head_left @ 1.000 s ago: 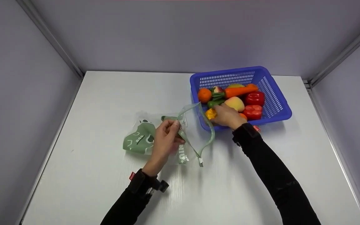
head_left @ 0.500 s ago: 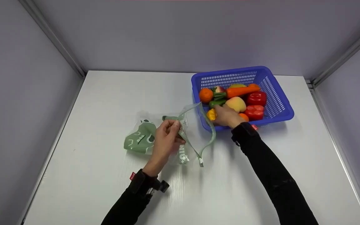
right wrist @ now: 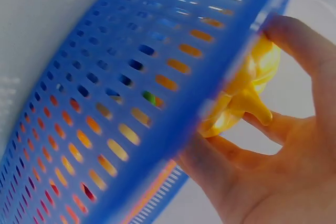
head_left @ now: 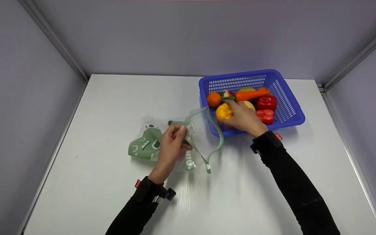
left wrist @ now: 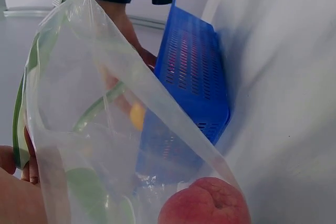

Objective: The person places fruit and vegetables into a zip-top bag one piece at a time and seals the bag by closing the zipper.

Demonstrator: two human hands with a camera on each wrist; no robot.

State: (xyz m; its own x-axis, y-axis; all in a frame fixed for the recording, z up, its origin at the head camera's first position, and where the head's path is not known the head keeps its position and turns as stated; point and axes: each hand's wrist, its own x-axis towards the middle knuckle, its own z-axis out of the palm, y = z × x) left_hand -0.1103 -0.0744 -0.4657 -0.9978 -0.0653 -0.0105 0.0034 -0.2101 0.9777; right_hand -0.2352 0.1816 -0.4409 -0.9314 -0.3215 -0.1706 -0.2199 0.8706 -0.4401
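My left hand pinches the rim of a clear plastic bag with green edging and a green cartoon print; its mouth stands open toward the basket. A reddish peach lies in the bag in the left wrist view. Over the near left part of the blue basket, my right hand grips a yellow bell pepper between thumb and fingers. In the right wrist view the yellow pepper's stem faces the palm, and the basket rim hides part of it.
Inside the basket are an orange, a carrot, red bell peppers and a pale yellow fruit partly behind my right hand. The basket stands on the white table, with grey walls around it.
My right hand has lifted the yellow bell pepper up from among the basket's contents, so more of it shows. My left hand and the bag have hardly moved.
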